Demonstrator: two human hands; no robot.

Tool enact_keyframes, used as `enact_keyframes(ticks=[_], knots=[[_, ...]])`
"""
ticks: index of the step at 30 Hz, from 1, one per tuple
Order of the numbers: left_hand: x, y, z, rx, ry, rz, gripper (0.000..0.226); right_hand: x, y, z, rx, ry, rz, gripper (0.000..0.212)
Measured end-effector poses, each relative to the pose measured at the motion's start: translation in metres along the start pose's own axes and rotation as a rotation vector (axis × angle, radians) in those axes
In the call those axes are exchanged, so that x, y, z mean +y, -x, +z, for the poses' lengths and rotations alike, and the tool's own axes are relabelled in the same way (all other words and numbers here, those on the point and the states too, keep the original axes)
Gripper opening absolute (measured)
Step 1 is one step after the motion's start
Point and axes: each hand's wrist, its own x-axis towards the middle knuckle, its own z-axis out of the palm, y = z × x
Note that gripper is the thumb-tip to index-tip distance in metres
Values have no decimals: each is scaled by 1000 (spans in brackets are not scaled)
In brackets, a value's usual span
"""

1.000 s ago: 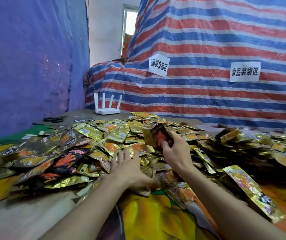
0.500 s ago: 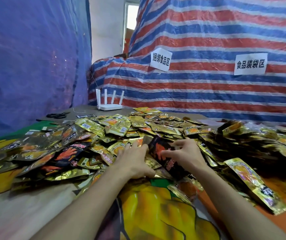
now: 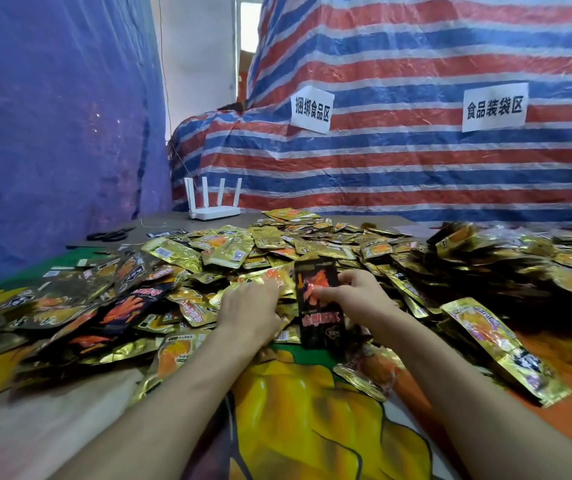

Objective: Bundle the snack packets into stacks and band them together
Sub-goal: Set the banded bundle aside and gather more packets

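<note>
Gathering looked to be the step in hand. The right hand (image 3: 357, 299) pinched a black packet (image 3: 319, 320) between thumb and fingers and held it upright at the near edge of the pile of snack packets (image 3: 243, 251) spread across the surface (image 3: 52, 427). The left hand (image 3: 248, 310) lay on gold packets just beside it, its grip spread loosely and holding nothing.

To do this well, each added packet should probably be turned the same way up and squared against the first. Sorting black with black would let a band sit snug and not slip. No band could be made out.

Two white signs hung on the striped tarpaulin (image 3: 416, 174). The left sign (image 3: 312, 109) read 捆绑食品区 and the right sign (image 3: 494, 107) read 食品装袋区. Print on the black packet was blurred, and lettering on the gold ones was too small to read.
</note>
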Motion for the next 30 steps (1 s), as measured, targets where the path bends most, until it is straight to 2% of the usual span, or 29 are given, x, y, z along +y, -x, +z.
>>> enact_keyframes(ticks=[2, 6, 7, 8, 9, 11, 13, 17, 19, 20, 22, 24, 27, 29, 30], knots=[[-5, -1, -1, 71, 59, -27, 26, 1, -1, -1, 86, -103, 24, 13], [-12, -3, 0, 458, 231, -19, 40, 2, -5, -1, 280, -175, 22, 10], [-11, -5, 1, 498, 229, -19, 41, 2, -6, -1, 311, -165, 23, 10], [-12, -7, 3, 454, 205, -32, 43, 3, -7, -1, 330, -141, 20, 14], [-12, -8, 7, 330, 183, -57, 46, 3, -7, 0, 339, -117, 16, 20], [-13, -9, 18, -68, 130, -96, 72, 2, -6, 2, 336, -85, 5, 26], [-16, -9, 23, -338, 99, -73, 96, 3, -5, 4, 322, -48, 2, 27], [-20, -12, 11, -519, 124, 9, 116, 2, -5, 8, 257, 2, 0, 19], [-22, -13, 0, -633, 132, 40, 128, 0, -3, 10, 200, -79, 41, 4], [-22, -12, -3, -671, 141, 54, 130, -1, -2, 10, 161, -145, 66, 10], [-24, -11, -5, -680, 167, 71, 130, -3, -2, 12, 72, -318, 115, 15], [-24, -9, -2, -588, 161, 95, 126, -4, -3, 14, 35, -482, 153, 12], [-18, -9, 4, -373, 167, 83, 109, -5, -6, 17, 58, -573, 180, 6], [-16, -8, 4, -328, 157, 66, 100, -6, -7, 17, 71, -653, 208, 7], [-17, -8, 4, -354, 150, 61, 104, -7, -8, 16, 71, -688, 231, 8]])
